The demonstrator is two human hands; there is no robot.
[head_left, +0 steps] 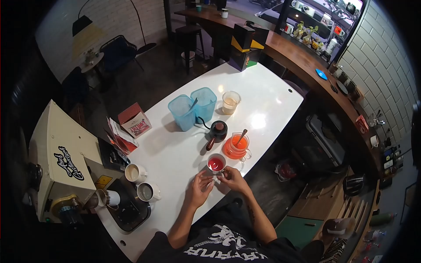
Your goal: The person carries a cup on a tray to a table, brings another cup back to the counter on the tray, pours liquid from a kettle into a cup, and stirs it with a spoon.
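A small cup [215, 164] of red drink is near the front edge of the white table. My right hand [234, 179] grips its near right side, where the fingers hide the handle area. Just left of the cup, my left hand [202, 188] has loosely curved fingers that are apart, with fingertips close to the cup's base; whether they touch it I cannot tell. Beyond the cup sits a glass server [236, 147] of orange-red liquid with a spoon [241, 136] standing in it. A small black gooseneck kettle [218, 129] with a wooden handle is beside that.
Two blue translucent pitchers [182, 112] and a glass beaker [230, 103] stand farther back. On the left are a cream coffee machine [70, 162], mugs [149, 192] and a red-and-white box [137, 124]. A black box [247, 46] occupies the far end of the table [267, 98].
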